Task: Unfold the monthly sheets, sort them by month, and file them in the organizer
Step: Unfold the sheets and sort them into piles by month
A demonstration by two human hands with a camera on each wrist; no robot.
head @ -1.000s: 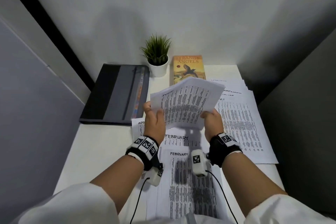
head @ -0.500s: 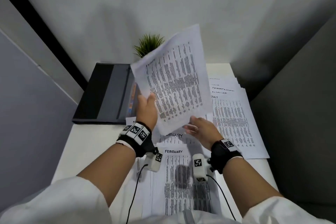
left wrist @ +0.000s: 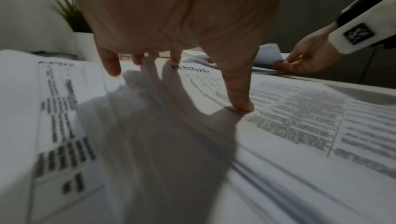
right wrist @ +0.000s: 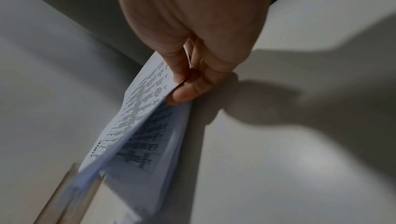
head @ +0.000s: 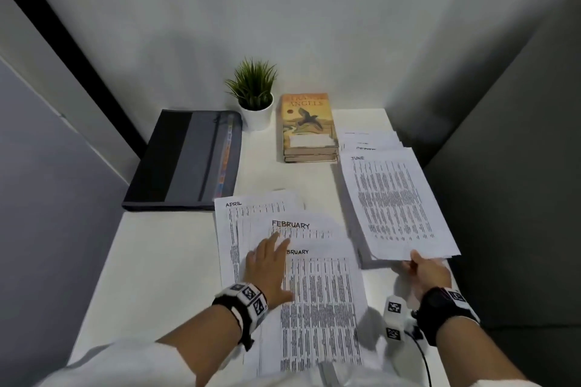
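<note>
My right hand [head: 423,269] [right wrist: 184,78] pinches the near edge of the JUNE sheet [head: 396,204] [right wrist: 139,102], which lies atop the right pile of unfolded sheets [head: 367,140]. My left hand [head: 268,264] [left wrist: 171,41] rests flat, fingers straight, on the near FEBRUARY sheet [head: 320,308] [left wrist: 289,109]. A second FEBRUARY sheet [head: 301,228] and an APRIL sheet [head: 239,214] lie under it, fanned toward the left. The dark grey organizer [head: 185,160] lies shut at the back left of the white table [head: 157,261].
A small potted plant [head: 254,97] stands at the back centre. Next to it a stack of books [head: 308,129] has an orange cover on top. Grey walls close in on both sides. Bare table shows between the organizer and my left arm.
The sheet I held up with both hands has come down onto the right pile, held by my right hand alone. My left hand let go and dropped flat onto the FEBRUARY sheet.
</note>
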